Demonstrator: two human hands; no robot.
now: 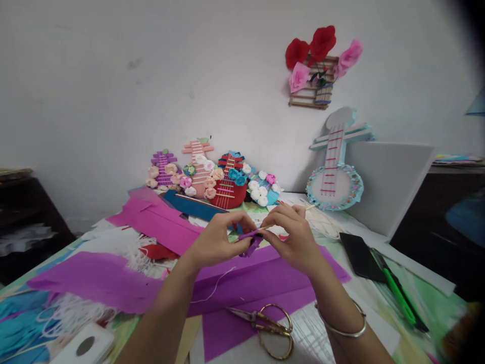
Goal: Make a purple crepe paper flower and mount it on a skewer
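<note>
Both hands meet above the purple crepe paper sheets. My left hand (220,238) pinches a small piece of purple crepe paper (250,247) that is rolled around a thin stick. Thumb and fingers of my right hand (293,236) grip the same wooden stick (310,207), whose pale end pokes out behind the knuckles. Below the hands lies a large purple crepe paper sheet (261,275) with a white thread (217,288) on it. Gold-handled scissors (271,323) rest at the front, blades pointing left, touched by neither hand.
Paper-flower-trimmed model instruments (229,189) lean along the wall, with a larger light-blue one (335,187) to the right. Pink crepe paper (159,225) and white yarn (76,313) lie left. A black phone-like slab (361,257) and a green cutter (399,296) lie right.
</note>
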